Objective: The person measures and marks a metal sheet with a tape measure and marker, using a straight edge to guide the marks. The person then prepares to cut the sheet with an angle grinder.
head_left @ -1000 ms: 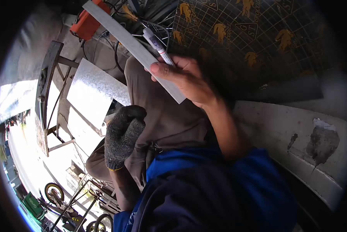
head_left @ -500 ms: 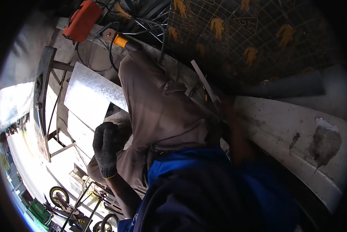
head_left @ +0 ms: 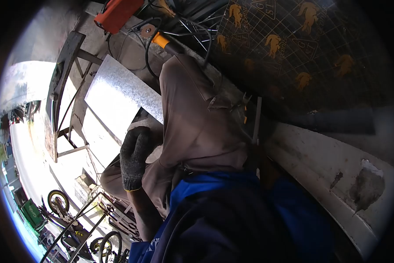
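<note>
The left hand, in a dark knitted glove, is beside the bent legs, its fingers curled and pressed together. The right hand is bare and deep in shadow at the other side of the legs, and I cannot tell how its fingers stand. The thin strip is right by it, its far end pointing away from the body; it seems to be in that hand, though the dark hides the contact. A shiny metal sheet lies beyond the glove, one edge meeting the trouser leg in this view. Past the knee are a tool with an orange collar, a round disc and a red box. A dark printed board and a stained pale panel flank the right side
</note>
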Motion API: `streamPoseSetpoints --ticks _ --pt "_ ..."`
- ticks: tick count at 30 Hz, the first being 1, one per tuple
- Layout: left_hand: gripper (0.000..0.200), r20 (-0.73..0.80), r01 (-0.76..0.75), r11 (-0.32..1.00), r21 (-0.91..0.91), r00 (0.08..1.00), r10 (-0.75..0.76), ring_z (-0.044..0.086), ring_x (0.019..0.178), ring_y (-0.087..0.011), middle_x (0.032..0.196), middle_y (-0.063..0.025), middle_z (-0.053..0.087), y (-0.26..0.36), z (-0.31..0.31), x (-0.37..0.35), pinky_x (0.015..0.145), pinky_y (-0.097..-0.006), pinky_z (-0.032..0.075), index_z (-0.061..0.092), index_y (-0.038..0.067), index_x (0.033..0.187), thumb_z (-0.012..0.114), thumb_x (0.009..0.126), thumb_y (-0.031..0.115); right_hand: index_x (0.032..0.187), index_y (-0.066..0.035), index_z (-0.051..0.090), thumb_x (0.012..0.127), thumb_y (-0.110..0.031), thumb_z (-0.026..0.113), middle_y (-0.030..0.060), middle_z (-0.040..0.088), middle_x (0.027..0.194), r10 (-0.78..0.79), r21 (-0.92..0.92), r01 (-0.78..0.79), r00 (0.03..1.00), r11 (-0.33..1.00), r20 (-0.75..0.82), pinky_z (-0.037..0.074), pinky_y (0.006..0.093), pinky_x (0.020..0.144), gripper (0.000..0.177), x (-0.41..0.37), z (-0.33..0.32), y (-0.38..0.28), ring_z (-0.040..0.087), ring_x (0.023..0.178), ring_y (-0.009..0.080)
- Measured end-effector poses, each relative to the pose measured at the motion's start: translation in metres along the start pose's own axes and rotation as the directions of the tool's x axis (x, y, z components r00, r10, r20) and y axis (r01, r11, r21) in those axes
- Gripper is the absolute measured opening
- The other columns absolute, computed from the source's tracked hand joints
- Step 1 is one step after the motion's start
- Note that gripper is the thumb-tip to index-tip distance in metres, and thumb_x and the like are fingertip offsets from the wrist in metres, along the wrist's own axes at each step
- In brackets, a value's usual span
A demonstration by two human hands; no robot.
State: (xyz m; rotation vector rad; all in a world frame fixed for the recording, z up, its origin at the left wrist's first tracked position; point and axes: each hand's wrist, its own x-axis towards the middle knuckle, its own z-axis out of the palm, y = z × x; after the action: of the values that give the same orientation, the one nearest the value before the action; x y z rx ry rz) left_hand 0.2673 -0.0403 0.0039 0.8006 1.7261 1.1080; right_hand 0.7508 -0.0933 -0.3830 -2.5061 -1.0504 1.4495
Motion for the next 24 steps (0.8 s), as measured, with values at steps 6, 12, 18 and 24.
streamPoseSetpoints --ticks 6,12,18,24 --pt "0.019 -0.021 0.008 0.999 0.033 1.0 -0.007 0.067 0.093 -0.0112 0.104 -0.005 0.07 -0.004 -0.002 -0.004 0.081 -0.025 0.056 0.066 0.0 0.116 0.059 0.108 0.016 0.13 -0.003 0.062 0.102 -0.029 0.052 0.0262 0.067 0.111 -0.092 -0.061 0.092 0.996 0.994 0.008 0.053 0.0531 0.089 0.04 -0.002 -0.02 -0.039 0.066 0.103 0.0425" --pt "0.024 -0.075 0.067 0.997 0.028 0.995 -0.065 0.067 0.099 -0.0149 0.106 -0.0061 0.07 0.007 0.002 -0.006 0.09 -0.0312 0.054 0.067 0.0 0.119 0.06 0.107 0.02 0.131 -0.003 0.062 0.103 -0.03 0.053 0.0244 0.067 0.112 -0.106 -0.038 0.105 0.994 0.994 -0.013 0.053 0.0516 0.09 0.04 0.014 -0.033 -0.078 0.067 0.103 0.0402" --pt "0.025 -0.103 0.067 0.994 0.086 0.993 -0.058 0.066 0.101 -0.0142 0.11 -0.0066 0.07 0.009 -0.026 -0.005 0.091 -0.0293 0.053 0.066 0.0 0.122 0.061 0.107 0.019 0.131 -0.003 0.062 0.103 -0.03 0.053 0.0226 0.068 0.113 -0.126 0.022 0.125 0.99 0.992 0.058 0.054 0.05 0.09 0.04 0.047 -0.024 -0.14 0.067 0.103 0.038" --pt "0.035 -0.361 0.089 0.992 -0.093 0.925 -0.117 0.066 0.102 -0.017 0.113 -0.0062 0.07 -0.036 -0.072 0.025 0.09 -0.0312 0.054 0.066 0.003 0.126 0.065 0.104 0.031 0.132 -0.003 0.062 0.104 -0.03 0.053 0.0209 0.068 0.115 -0.13 0.102 0.121 0.988 0.987 0.081 0.054 0.0484 0.09 0.039 0.062 -0.031 -0.184 0.067 0.104 0.0357"
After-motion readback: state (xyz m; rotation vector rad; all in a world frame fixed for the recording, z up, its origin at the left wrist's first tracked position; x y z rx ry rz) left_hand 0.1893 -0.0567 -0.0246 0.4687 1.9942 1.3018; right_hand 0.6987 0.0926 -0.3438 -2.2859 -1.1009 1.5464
